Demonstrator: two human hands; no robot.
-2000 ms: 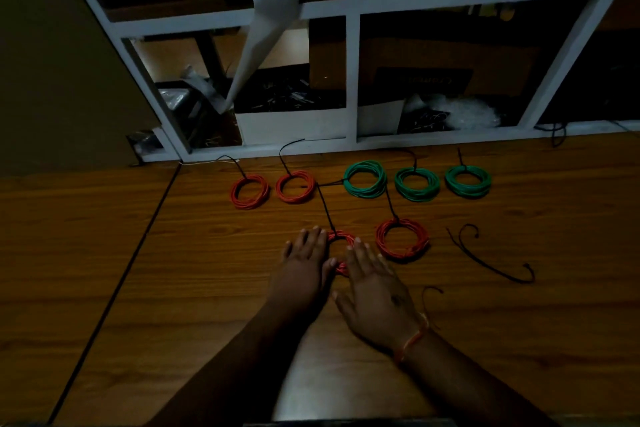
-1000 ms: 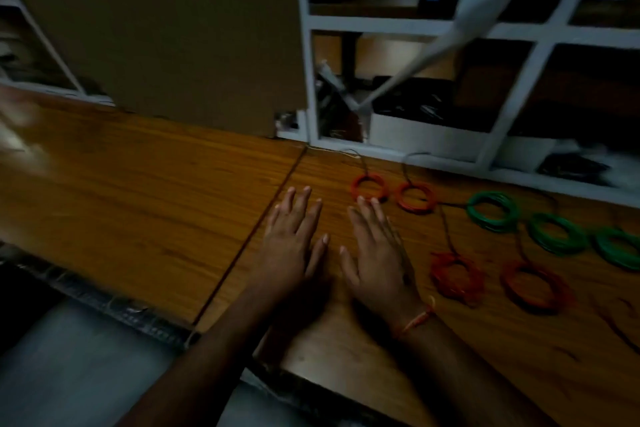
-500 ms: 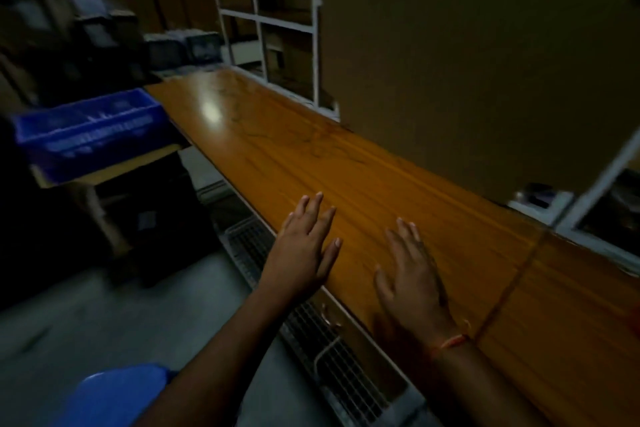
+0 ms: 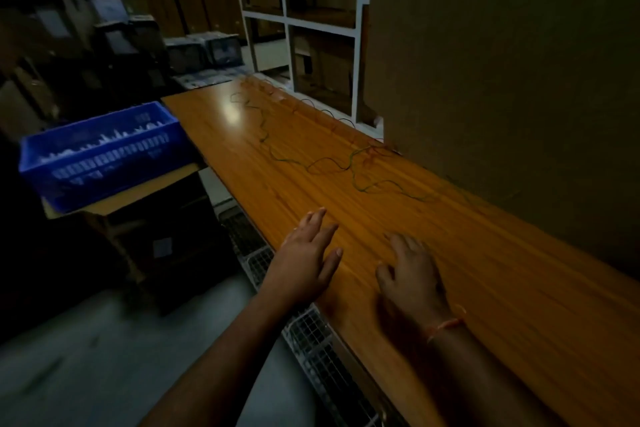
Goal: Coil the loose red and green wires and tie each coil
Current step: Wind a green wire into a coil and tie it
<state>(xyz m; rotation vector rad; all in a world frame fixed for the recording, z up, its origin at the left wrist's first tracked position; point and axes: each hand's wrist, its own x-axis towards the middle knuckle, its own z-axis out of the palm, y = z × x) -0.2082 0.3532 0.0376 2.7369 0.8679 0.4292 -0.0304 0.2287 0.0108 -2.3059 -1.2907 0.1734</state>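
1. Head view, the grip: neither hand holds anything. The left hand (image 4: 304, 262), at lower centre of the frame, has its fingers straight and slightly spread, palm down at the near edge of the long orange-brown wooden bench top (image 4: 502, 270); whether the palm rests on the wood or hangs just above it cannot be told.
2. The right hand (image 4: 412, 274), just right of the left one, lies palm down over the wood with its fingers relaxed and loosely bent. Its fingertips are blurred. A thin orange thread band (image 4: 446, 325) circles that wrist.
3. The loose green wire (image 4: 360, 180) snakes over the bench in the middle of the frame, well apart from both hands. It is thin and dim, and its right end fades into the shadow.
4. The loose red wire (image 4: 327, 161) crosses the green one in wavy loops further up the bench. More thin strands run along the bench's far edge toward upper centre, too faint for their colour to be sure.
5. A big brown cardboard panel (image 4: 502, 55) fills the upper right and hides whatever stands behind it.
6. A white-framed shelf rack (image 4: 285, 19) stands at upper centre, its compartments dark.
7. A blue slotted plastic crate (image 4: 100, 152) sits at left on a lower surface; its contents are unreadable.
8. A wire mesh tray (image 4: 322, 350) runs under the bench's near edge, cut off at the bottom.
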